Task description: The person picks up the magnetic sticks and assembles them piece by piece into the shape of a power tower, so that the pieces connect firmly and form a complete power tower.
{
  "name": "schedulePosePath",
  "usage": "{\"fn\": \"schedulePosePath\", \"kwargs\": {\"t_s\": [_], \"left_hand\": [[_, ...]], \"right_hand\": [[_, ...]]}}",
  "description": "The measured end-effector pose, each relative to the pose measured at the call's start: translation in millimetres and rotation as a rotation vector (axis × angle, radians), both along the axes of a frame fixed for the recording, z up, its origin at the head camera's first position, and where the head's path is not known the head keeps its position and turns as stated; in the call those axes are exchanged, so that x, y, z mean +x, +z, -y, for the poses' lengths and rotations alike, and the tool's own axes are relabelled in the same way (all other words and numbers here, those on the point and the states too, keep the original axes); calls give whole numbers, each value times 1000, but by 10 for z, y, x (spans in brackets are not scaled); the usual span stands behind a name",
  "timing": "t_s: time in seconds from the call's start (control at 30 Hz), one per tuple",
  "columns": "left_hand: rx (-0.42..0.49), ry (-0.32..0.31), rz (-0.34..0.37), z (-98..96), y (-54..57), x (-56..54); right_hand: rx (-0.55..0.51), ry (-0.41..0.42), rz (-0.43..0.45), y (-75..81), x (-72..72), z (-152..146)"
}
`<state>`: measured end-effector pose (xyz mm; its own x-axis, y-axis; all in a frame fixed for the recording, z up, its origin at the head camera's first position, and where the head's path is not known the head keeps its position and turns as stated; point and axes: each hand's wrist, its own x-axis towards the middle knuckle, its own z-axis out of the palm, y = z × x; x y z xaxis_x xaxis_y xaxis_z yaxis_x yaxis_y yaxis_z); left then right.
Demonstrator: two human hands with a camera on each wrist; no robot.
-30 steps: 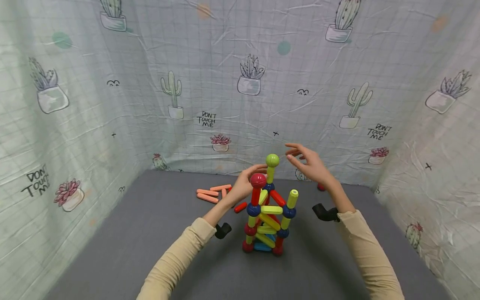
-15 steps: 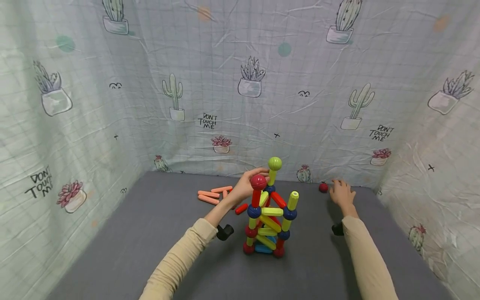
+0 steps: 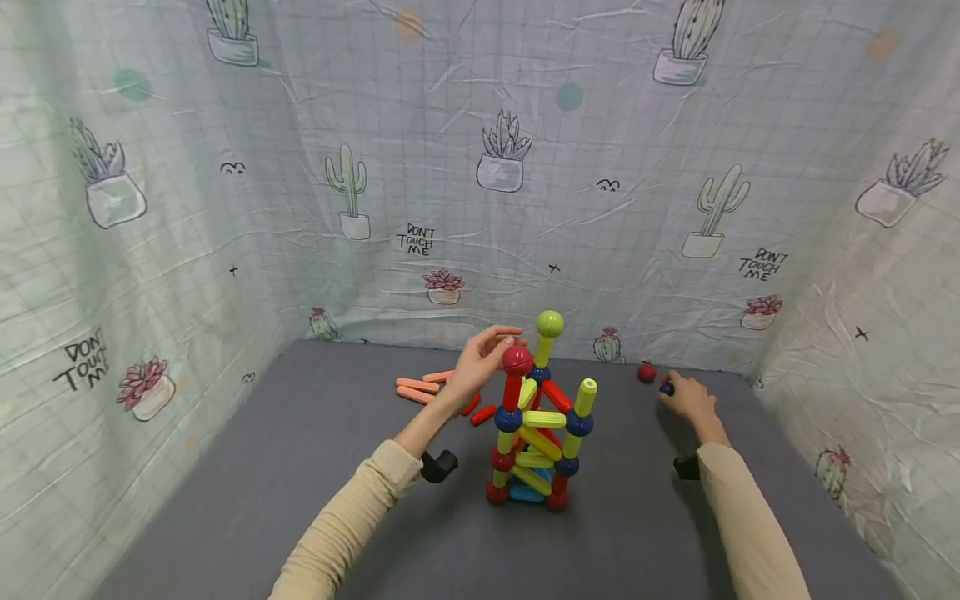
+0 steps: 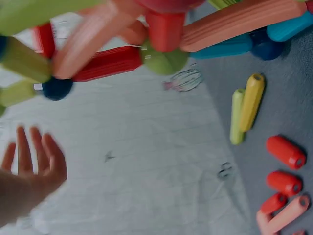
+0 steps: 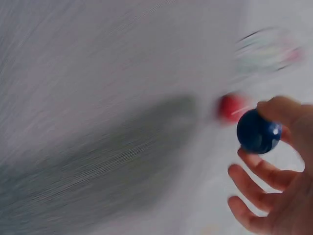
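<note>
A tower of magnetic rods and balls (image 3: 544,420) stands mid-table, with a red ball (image 3: 517,360) and a lime-green ball (image 3: 550,323) on its tallest posts. My left hand (image 3: 472,367) is at the tower's upper left, fingers loosely extended; the left wrist view shows this hand (image 4: 36,171) apart from the tower's rods, holding nothing. Over at the right, my right hand (image 3: 693,402) pinches a dark blue ball (image 5: 257,131) between thumb and index finger, its other fingers spread.
Orange rods (image 3: 417,385) and short red rods (image 3: 483,414) lie left of the tower. Behind it, a yellow rod (image 4: 252,102) and a lime rod (image 4: 236,117) lie together. One loose red ball (image 3: 647,372) rests near the back curtain (image 3: 555,225), left of my right hand.
My right hand has gone from beside the tower's top out to the right and down, and has picked up the blue ball. The left hand has drawn slightly left, away from the lime-topped post.
</note>
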<state>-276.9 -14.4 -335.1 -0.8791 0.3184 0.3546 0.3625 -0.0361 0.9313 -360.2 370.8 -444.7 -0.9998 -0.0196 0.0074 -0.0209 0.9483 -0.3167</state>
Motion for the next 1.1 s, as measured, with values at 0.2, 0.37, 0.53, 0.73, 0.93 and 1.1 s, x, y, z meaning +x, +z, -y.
{"fn": "schedulePosePath", "kwargs": {"t_s": [0.2,0.37,0.53,0.73,0.93,1.1], "left_hand": [[192,279,-270,140,-7,338],[184,332,-509,96,50,759],[90,226,-603,-68,17,1014],[-18,429,-674,-134,-169,955],[-296,487,-419,-64,-363,890],[-550,300,-182,39,-525,845]], "right_hand": [[-338,211,-225,683,318,493],[-419,459,-415,1300,861,983],[-407,721,-566,1559,1219,1240],[-352,793,-588,1560,1364,1321],[-332,739,-574,1463,1394,1319],[-313,677,-454,1206,1416,1331]]}}
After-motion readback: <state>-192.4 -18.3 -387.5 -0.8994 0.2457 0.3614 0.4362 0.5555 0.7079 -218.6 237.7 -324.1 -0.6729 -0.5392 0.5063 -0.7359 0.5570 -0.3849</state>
